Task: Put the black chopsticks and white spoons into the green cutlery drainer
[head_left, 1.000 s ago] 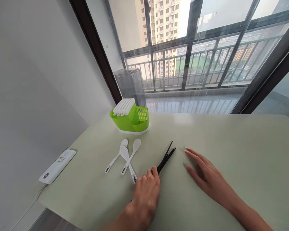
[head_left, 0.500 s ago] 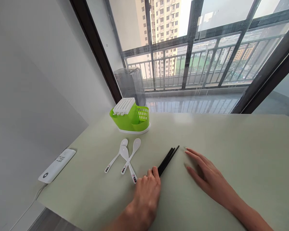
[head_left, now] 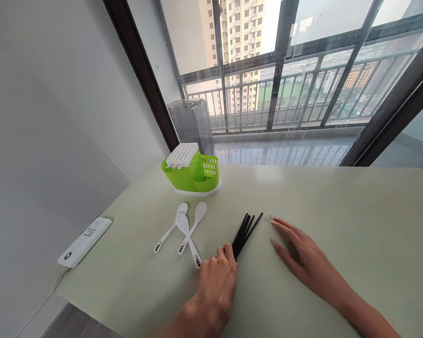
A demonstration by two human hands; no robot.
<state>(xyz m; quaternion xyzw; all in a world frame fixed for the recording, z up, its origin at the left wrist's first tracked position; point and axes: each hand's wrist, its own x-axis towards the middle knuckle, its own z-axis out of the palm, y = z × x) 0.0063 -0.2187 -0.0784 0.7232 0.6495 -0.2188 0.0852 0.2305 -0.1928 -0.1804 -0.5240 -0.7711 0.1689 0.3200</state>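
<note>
At lower centre, the left hand [head_left: 215, 286] clenches the near ends of the black chopsticks [head_left: 246, 231], fanned on the desk [head_left: 338, 206]. The right hand [head_left: 303, 258] lies flat, released, beside their tips. Squaring the tips first would steady the grip.

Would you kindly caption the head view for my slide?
Left hand on black chopsticks; right hand flat on table, beside white spoons.

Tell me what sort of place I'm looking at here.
Probably a flat high up in an apartment block, at a table by the window. A green cutlery drainer, three white spoons and black chopsticks lie on the pale green table, and tall residential towers show beyond the balcony railing.
</note>
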